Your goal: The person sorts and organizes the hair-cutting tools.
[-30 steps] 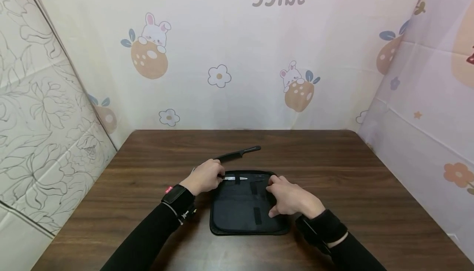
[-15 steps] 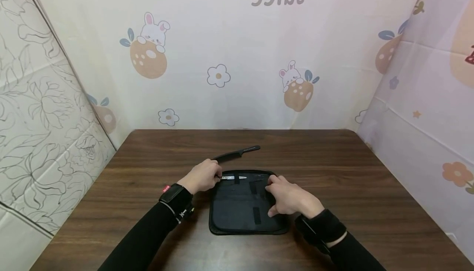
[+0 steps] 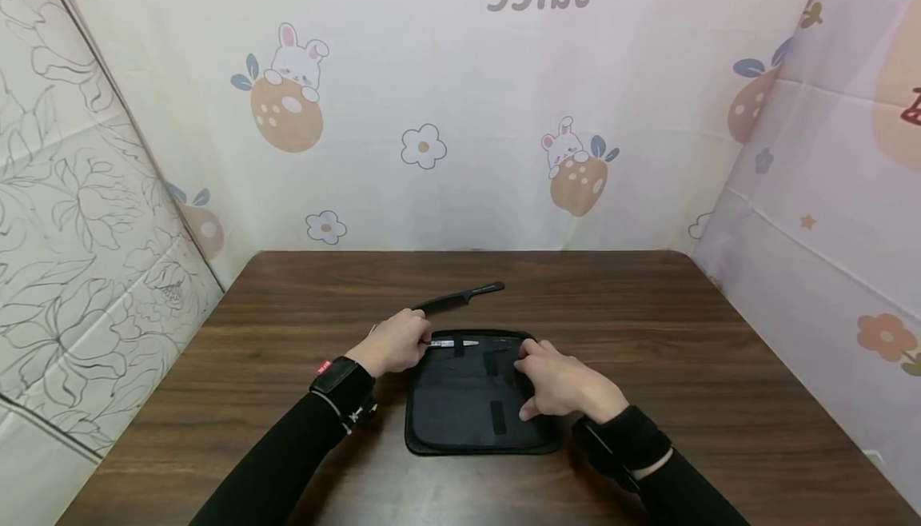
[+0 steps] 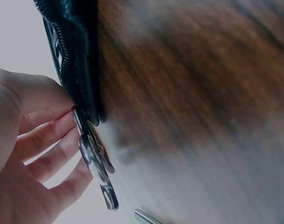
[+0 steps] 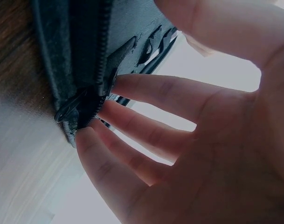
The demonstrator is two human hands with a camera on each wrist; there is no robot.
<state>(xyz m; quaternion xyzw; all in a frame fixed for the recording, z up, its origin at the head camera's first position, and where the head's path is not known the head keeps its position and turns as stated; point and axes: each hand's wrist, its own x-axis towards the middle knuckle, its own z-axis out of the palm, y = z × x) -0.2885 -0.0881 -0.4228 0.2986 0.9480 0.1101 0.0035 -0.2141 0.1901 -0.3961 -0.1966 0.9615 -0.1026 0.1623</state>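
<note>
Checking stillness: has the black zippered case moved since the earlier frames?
No; judged against the table's far edge, the black zippered case hasn't visibly shifted either way.

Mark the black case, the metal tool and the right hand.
Black case (image 3: 453, 414): head view, bare lower panel.
Metal tool (image 4: 96, 163): left wrist view, its shiny outer part.
Right hand (image 3: 566, 382): head view, back of the hand.

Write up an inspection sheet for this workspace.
Surface: brown wood-grain table.
Job's things: black zip case on the table; metal tool under one of its straps.
Clutter: black knife-shaped item beyond the case; cropped metal end, unidentifiable, in the left wrist view.
Hands: left hand pinches the metal tool; right hand rests on the case's right side.
Cables: nothing seen.
Surroundings: backdrop printed with rabbits, fruit and flowers.
</note>
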